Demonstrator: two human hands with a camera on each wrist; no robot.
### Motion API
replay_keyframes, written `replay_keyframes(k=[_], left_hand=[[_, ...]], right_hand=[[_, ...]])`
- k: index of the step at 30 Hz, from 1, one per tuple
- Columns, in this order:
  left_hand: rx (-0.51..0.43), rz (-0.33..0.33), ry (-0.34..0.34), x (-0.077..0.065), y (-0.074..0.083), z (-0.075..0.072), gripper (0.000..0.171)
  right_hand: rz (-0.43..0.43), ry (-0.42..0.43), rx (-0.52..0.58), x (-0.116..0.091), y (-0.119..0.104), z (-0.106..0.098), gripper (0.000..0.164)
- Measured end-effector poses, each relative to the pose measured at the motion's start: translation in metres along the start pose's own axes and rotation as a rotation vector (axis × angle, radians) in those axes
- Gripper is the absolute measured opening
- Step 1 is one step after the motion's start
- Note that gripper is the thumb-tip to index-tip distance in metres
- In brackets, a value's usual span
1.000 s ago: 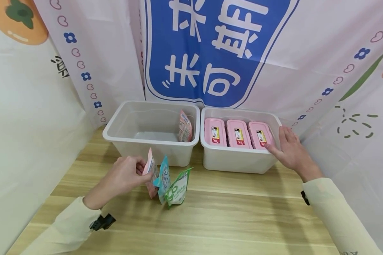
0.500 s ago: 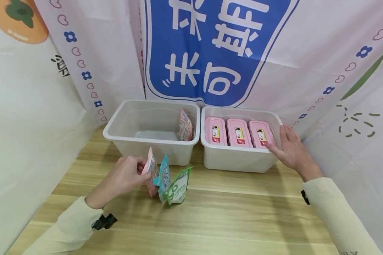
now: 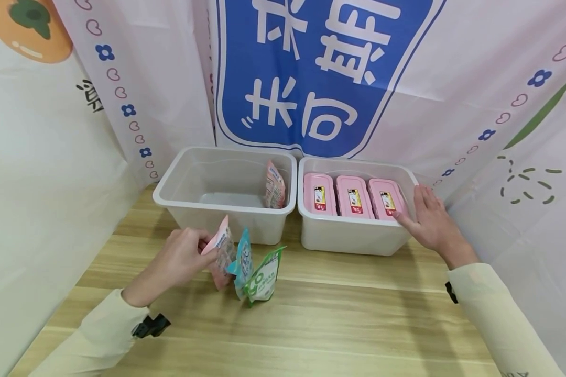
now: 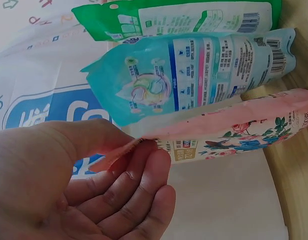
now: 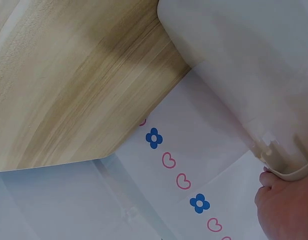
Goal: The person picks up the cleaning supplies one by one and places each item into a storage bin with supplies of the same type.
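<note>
My left hand [image 3: 184, 259] pinches the top edge of a pink pouch [image 3: 224, 254] between thumb and fingers, beside the front of the left bin. The left wrist view shows a floral print on this pouch [image 4: 244, 132]. Just right of it a light-blue pouch [image 3: 243, 262] stands upright, then a green and white pouch [image 3: 265, 280], leaning. My right hand [image 3: 429, 220] rests on the right end of the right bin [image 3: 349, 235], fingers extended along the rim and thumb over the front corner.
The left bin [image 3: 226, 220] has a pink pouch [image 3: 274, 188] standing against its right wall. Three pink lidded boxes [image 3: 354, 196] sit in the right bin. Both bins stand side by side on the wooden table [image 3: 339, 314], against a printed cloth [image 3: 170, 78] at the back.
The pink pouch in my left hand has tilted and shifted slightly left, away from the light-blue one, showing more of its printed face. My right hand stays on the bin.
</note>
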State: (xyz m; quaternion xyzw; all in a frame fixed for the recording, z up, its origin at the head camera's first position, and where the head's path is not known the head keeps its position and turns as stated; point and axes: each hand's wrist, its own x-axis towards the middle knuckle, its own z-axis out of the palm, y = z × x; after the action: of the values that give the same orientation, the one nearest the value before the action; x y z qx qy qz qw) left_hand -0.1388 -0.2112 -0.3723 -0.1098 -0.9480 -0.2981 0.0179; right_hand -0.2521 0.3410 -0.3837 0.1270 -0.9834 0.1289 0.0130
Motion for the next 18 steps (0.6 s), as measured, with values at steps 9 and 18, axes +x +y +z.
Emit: replay_keyframes(k=[9, 18], left_hand=[[0.04, 0.011, 0.004, -0.002, -0.001, -0.01, 0.008], [0.063, 0.048, 0.015, -0.009, -0.003, -0.015, 0.009]], right_hand=[[0.015, -0.002, 0.021, -0.002, -0.001, -0.003, 0.099], [0.014, -0.019, 0.01, -0.003, -0.002, -0.003, 0.099]])
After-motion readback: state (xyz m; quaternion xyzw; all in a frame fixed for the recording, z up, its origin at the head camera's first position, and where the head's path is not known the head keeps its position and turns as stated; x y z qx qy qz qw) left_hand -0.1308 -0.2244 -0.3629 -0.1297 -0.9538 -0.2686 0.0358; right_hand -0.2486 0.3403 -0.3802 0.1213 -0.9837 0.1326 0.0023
